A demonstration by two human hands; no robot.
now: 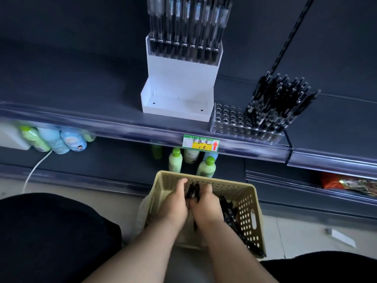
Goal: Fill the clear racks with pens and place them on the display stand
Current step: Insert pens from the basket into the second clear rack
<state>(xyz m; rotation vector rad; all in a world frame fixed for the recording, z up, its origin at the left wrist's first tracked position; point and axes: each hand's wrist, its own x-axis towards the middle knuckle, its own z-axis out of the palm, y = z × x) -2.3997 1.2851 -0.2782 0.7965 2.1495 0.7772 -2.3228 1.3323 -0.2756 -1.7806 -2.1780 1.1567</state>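
Dim shop aisle, viewed from above: dark grey back panel (61, 58) and slotted upright rail (295, 27); shelf edge (102, 127) in clear plastic, bearing a yellow-and-green price tag (201, 142) with a red arrow. Below, green-capped lotion bottles (175, 162), pale blue bottles (61, 140), a white cable (34, 168), red packets (346, 183) and pale floor tiles (295, 225).

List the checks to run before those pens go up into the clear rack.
1. Grip on the pens: left hand and right hand both hold a bundle in the basket: ok.
2. Free holes in the clear rack: its left part is empty: ok.
3. Pens all facing one way: cannot tell.
4. Room on the display stand: its lower tier is empty: ok.
5. Rack flat on the shelf: ok.
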